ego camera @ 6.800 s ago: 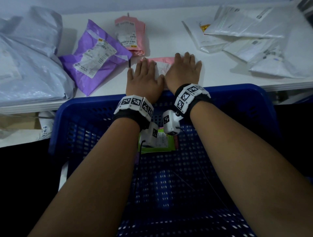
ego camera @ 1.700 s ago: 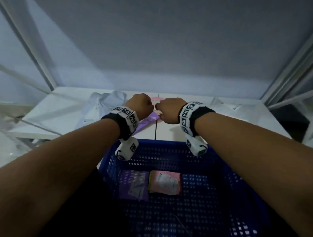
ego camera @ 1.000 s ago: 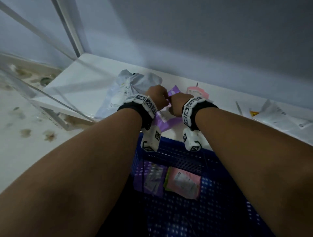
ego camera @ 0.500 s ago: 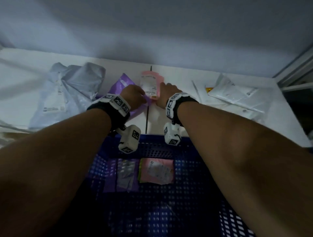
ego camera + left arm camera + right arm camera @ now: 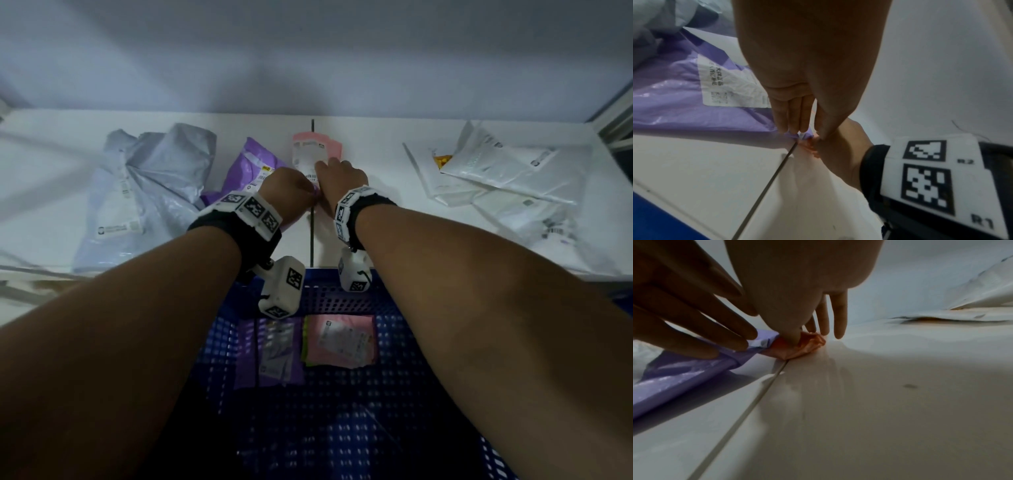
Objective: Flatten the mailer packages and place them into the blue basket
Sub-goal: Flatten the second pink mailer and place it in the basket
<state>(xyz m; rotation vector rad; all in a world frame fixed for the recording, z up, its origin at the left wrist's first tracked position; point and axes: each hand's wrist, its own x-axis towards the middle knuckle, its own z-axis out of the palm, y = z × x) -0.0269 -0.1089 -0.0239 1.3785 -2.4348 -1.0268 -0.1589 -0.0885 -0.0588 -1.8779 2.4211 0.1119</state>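
Since half a second before, both hands had stayed over the middle of the white table (image 5: 394, 219), the head camera dipping a little so more of the blue basket (image 5: 342, 428) showed. Left hand (image 5: 289, 195) was on the near corner of the purple mailer (image 5: 251, 171); its fingers (image 5: 795, 113) lay straight and close together, tips pressing the bunched purple corner against the tabletop. Right hand (image 5: 340, 180) was on the near end of the pink mailer (image 5: 317, 156); its thumb pressed into the crumpled pink end and the other fingers (image 5: 838, 313) reached down beside it, nearly straight, tips at the table. Whether they gripped the plastic could not be told. Both mailers' near corners met just at the dark seam (image 5: 312, 236) between the two table panels, hands almost touching.

Purple mailer lay tilted, label up, its far side against the large grey mailer (image 5: 137, 192) at the left. Pink mailer lay lengthwise along the seam, label up. A heap of white mailers (image 5: 507, 178) sat well apart at the right.

Inside the basket, against the far wall, a flat purple mailer (image 5: 274, 353) and a flat pink mailer (image 5: 342, 342) lay side by side, a green edge showing under the pink one.
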